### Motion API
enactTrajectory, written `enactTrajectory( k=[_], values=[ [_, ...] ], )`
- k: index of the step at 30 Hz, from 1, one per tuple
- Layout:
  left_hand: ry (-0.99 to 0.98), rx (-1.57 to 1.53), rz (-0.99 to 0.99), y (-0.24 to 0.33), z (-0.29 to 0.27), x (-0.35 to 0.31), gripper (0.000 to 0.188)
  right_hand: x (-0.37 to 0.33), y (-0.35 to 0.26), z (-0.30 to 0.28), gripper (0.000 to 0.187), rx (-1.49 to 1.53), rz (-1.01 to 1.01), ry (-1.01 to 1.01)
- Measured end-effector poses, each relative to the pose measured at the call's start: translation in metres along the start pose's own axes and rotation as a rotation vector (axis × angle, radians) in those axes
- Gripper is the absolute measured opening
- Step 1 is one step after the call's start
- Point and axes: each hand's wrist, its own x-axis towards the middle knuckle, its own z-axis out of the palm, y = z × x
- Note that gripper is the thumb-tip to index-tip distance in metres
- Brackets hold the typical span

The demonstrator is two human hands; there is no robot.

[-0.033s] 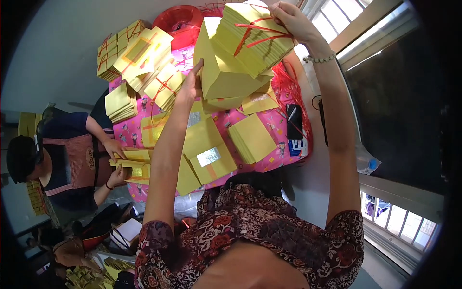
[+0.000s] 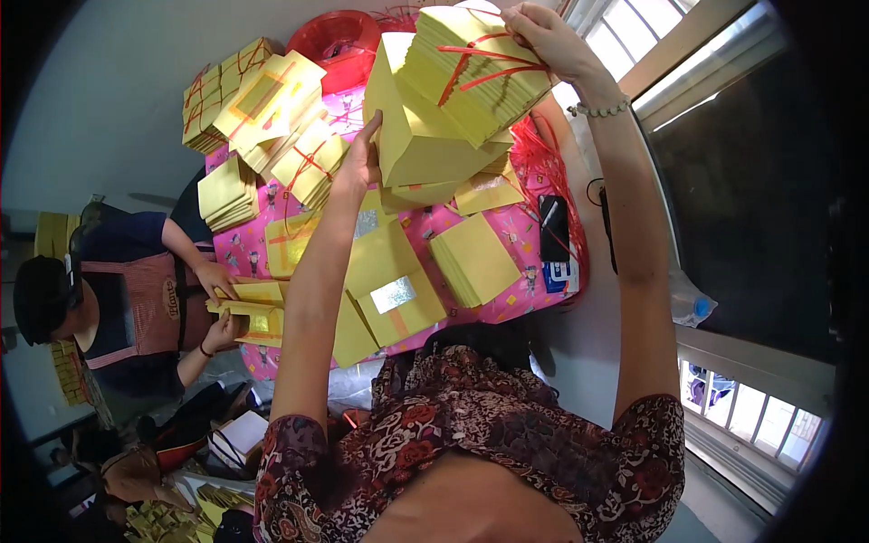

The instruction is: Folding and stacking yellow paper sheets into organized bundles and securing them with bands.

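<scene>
At the far side of the table, a thick bundle of yellow paper [image 2: 480,68] is tied with red strips [image 2: 493,56]. My right hand [image 2: 543,38] is closed at its upper right corner, where the strips run together. My left hand [image 2: 362,161] grips the left edge of a stack of large folded yellow sheets [image 2: 425,149], against which the bundle leans. Its thumb shows; the other fingers are mostly hidden behind the paper. Nearer me lie a yellow sheet with a silver patch [image 2: 407,303] and a smaller yellow stack [image 2: 472,261].
Tied yellow bundles [image 2: 222,95] and a red basin [image 2: 337,45] stand at the far left. Red strips [image 2: 541,149], a dark phone [image 2: 553,226] and a blue-white packet [image 2: 560,277] lie along the right edge. At left, a co-worker's hands [image 2: 220,312] hold folded yellow paper.
</scene>
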Motion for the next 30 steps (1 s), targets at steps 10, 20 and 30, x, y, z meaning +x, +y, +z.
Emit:
enactTrajectory(
  k=[10, 20, 30],
  values=[
    [-0.071, -0.077, 0.147, -0.017, -0.001, -0.009, 0.076, -0.01, -0.023, 0.004, 0.035, -0.229, -0.453, 0.301],
    [-0.125, -0.159, 0.274, -0.021, -0.007, -0.072, 0.067, -0.042, -0.108, -0.013, 0.043, 0.466, -0.114, 0.005],
    [-0.025, -0.189, 0.438, -0.104, -0.041, -0.182, 0.065, -0.127, -0.175, 0.047, 0.025, 0.413, -0.236, 0.129]
  ],
)
